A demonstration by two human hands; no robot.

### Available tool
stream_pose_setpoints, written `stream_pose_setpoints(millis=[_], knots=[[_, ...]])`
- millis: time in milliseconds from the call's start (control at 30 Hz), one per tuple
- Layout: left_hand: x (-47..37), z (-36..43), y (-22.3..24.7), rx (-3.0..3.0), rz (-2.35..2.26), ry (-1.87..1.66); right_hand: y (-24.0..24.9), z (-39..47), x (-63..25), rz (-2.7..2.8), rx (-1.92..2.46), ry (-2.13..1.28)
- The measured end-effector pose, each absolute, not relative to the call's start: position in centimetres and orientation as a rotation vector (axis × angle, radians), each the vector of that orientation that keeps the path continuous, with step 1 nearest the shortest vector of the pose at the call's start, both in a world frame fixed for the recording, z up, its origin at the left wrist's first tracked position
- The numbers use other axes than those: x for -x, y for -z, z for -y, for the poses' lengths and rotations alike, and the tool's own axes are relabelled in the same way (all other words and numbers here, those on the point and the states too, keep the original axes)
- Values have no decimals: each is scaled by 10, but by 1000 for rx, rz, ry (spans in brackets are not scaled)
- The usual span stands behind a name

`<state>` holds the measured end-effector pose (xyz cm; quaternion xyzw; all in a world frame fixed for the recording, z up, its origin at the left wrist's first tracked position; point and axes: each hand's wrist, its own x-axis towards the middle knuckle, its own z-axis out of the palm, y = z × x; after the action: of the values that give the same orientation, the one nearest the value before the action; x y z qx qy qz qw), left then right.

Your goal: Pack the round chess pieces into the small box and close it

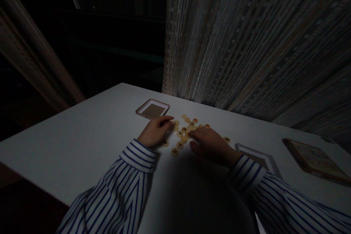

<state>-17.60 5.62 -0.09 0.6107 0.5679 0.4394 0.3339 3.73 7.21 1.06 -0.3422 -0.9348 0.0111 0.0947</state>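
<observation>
Round pale Chinese chess pieces (180, 145) lie in a loose cluster on the white table (104, 131). Some show dark characters, a few show red ones, and others look blank on top. My left hand (155, 131) rests at the cluster's left side, thumb and fingers apart, its fingertips beside a couple of blank pieces (176, 128). Over the right part of the cluster reaches my right hand (210, 144), with its fingertips touching pieces and its thumb held apart. It hides some pieces beneath it. Neither hand has a piece visibly lifted.
A shallow open box part (139, 112) with a brown inside sits beyond my left hand. Another open tray (274, 164) lies partly behind my right forearm. Farther right is a framed, patterned flat box (315, 157). A string curtain (219, 44) hangs at the table's back edge.
</observation>
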Motion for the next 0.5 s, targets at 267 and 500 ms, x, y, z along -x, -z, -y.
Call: stream_pose_setpoints(millis=[267, 500], knots=[[173, -52, -12, -1269, -1441, -1131, -13, -70, -35, 2730, 1029, 4], [166, -49, -16, -1005, -1287, -1142, -14, -71, -28, 2641, 950, -45]])
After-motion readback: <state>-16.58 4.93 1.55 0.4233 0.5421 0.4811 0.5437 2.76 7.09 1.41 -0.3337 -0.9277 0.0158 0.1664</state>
